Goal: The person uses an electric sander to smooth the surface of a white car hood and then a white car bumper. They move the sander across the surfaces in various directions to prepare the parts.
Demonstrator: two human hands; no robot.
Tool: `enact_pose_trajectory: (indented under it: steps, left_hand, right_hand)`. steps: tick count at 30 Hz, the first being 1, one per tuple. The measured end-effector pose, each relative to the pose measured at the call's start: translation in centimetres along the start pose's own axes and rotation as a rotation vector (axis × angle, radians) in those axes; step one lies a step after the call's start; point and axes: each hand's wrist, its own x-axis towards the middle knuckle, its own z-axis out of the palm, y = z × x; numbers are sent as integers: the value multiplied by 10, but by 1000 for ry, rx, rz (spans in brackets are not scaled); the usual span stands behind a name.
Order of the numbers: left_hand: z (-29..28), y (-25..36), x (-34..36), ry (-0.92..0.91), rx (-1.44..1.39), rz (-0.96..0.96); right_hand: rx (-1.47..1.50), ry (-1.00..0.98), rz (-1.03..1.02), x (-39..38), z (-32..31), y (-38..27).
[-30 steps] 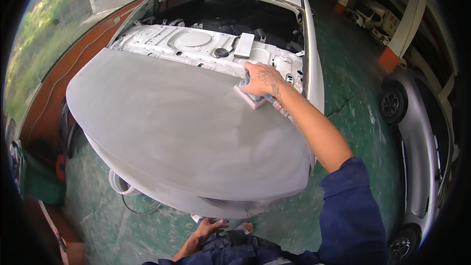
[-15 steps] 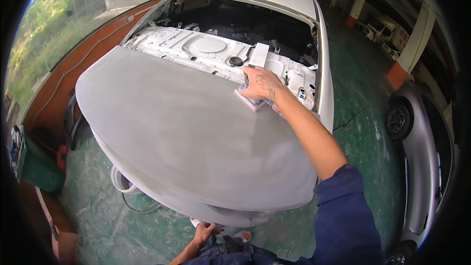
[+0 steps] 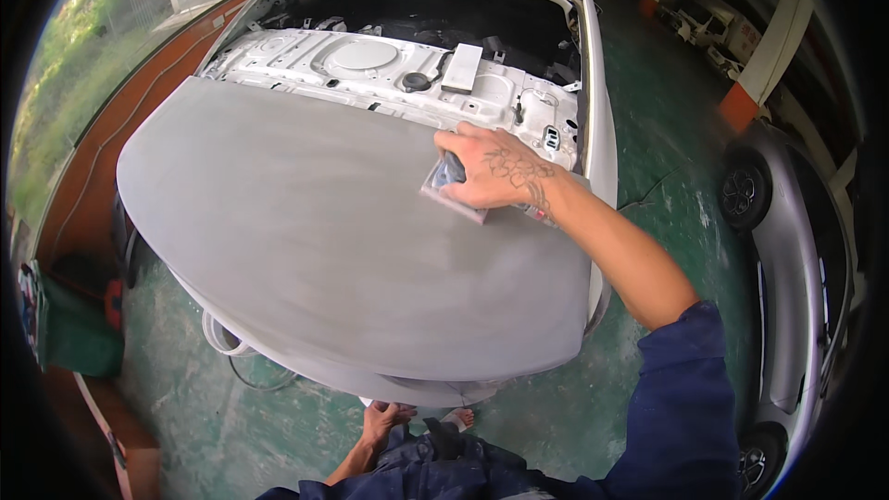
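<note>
A grey-primed trunk lid (image 3: 306,241) of a white car spreads in front of me, its surface dull and faintly streaked. On its upper right part, my right hand (image 3: 491,167) is closed over a sander (image 3: 451,173) with a flat rectangular pad, which rests on the panel. Part of the tool, with a bit of red, shows behind my wrist. Low by the lid's near edge, my left hand (image 3: 381,420) has its fingers curled in. Whatever they may hold is too small to make out.
A white block (image 3: 462,68) lies on the white metal shelf (image 3: 296,56) below the open rear window. Under the lid at left stand a white bucket (image 3: 222,335) and a hose (image 3: 264,383). A silver car (image 3: 792,287) is parked at right. An orange-based pillar (image 3: 741,104) rises behind it.
My right hand has slid the sander a little toward me and to the left across the lid. The view has shifted slightly. My left hand stays low by the near edge.
</note>
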Motion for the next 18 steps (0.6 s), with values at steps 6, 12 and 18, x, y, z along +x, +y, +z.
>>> enact_pose_trajectory:
  steps: [6, 12, 18]
  left_hand:
    - [3, 8, 1, -8, -14, -4]
    - [-5, 7, 0, -2, 21, -2]
    - [-15, -2, 1, -16, -24, -15]
  right_hand:
    - [16, 94, 78, -17, -1, 30]
    - [-43, 107, 63, -2, -5, 32]
    - [92, -71, -144, -57, -9, -56]
